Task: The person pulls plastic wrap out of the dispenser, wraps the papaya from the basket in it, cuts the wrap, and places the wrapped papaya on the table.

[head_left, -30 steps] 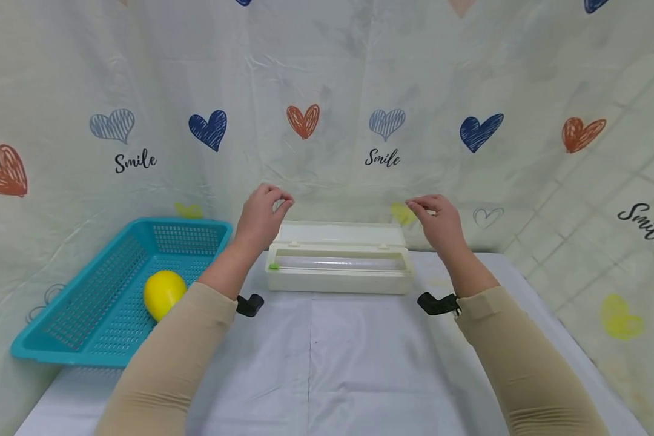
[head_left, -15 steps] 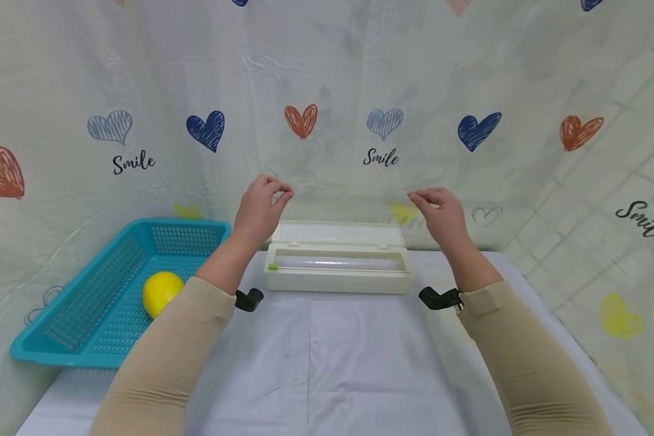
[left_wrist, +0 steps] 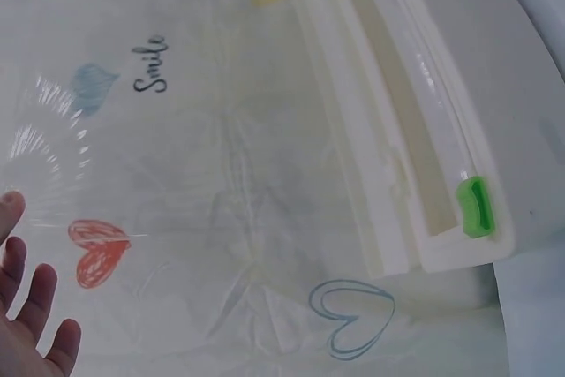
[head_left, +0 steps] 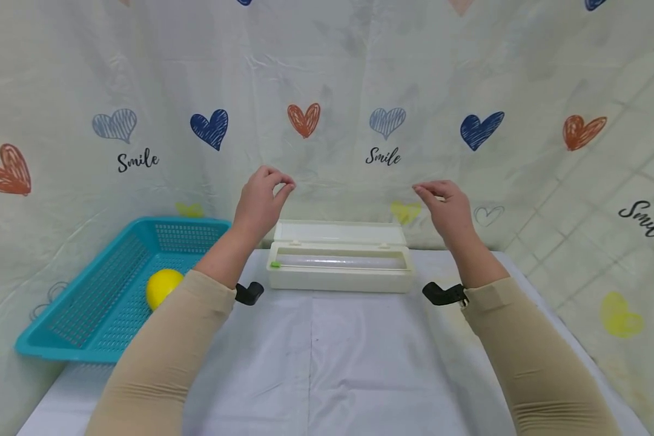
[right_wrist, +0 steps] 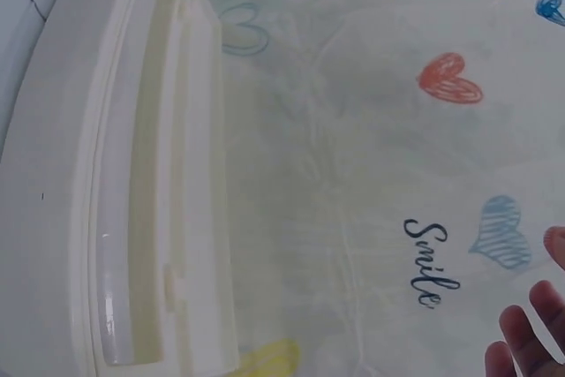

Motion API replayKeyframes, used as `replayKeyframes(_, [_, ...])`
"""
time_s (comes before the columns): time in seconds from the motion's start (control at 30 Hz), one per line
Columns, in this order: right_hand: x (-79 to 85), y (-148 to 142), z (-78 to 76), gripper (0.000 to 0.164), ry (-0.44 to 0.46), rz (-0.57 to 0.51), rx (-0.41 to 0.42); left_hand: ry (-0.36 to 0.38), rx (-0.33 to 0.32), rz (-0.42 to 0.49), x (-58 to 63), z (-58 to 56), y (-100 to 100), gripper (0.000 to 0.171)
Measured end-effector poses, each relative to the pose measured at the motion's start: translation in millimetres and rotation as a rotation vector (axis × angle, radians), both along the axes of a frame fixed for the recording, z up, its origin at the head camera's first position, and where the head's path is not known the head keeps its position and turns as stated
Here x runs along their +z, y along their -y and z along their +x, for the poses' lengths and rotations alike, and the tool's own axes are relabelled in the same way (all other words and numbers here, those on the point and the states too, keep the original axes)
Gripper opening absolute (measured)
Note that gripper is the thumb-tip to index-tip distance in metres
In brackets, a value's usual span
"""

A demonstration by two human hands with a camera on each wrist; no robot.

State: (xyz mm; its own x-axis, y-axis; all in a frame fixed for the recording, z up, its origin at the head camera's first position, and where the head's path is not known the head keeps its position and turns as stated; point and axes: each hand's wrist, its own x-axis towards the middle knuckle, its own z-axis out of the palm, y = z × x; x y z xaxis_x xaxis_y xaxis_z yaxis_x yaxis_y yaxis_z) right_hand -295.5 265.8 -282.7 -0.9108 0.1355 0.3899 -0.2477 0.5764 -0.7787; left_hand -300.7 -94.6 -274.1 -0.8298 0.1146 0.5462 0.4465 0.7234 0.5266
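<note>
Both hands are raised over the back of the table, thumb and fingertips pinched together. My left hand (head_left: 260,200) and my right hand (head_left: 448,206) face each other with a gap between them. A clear sheet of cling film (left_wrist: 44,143) shows by its shiny radiating creases near the left fingertips in the left wrist view; its far edge is nearly invisible. Below and between the hands stands a white cling film dispenser (head_left: 340,280), its lid (head_left: 338,233) tipped back. Inside lies a clear roll (head_left: 340,262), and a green slide cutter (head_left: 275,264) sits at the left end.
At the left stands a teal perforated basket (head_left: 82,266) with a smooth yellow round thing (head_left: 162,287) in it, partly hidden behind the left sleeve. A white cloth covers the table (head_left: 327,363). A heart-printed curtain (head_left: 338,72) hangs close behind the dispenser.
Both hands have risen slightly, and the right hand has shifted a little outward, widening the gap between them. The dispenser and basket have stayed in place.
</note>
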Motion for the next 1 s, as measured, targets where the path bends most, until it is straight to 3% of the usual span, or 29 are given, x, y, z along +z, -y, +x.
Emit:
replayKeyframes(0.37, [4.3, -1.0, 3.2, 0.042, -0.065, -0.022, -0.041, -0.005, -0.003, 0.008, 12.6, 8.3, -2.7, 0.024])
replayKeyframes(0.57, [9.9, -1.5, 6.1, 0.043, -0.094, -0.016, -0.040, -0.043, -0.004, -0.010, 19.5, 10.5, -1.7, 0.024])
replayKeyframes(1.0, [21.5, 0.1, 14.2, 0.041, -0.110, -0.020, -0.042, -0.064, -0.007, -0.003, 32.4, 19.6, -0.6, 0.022])
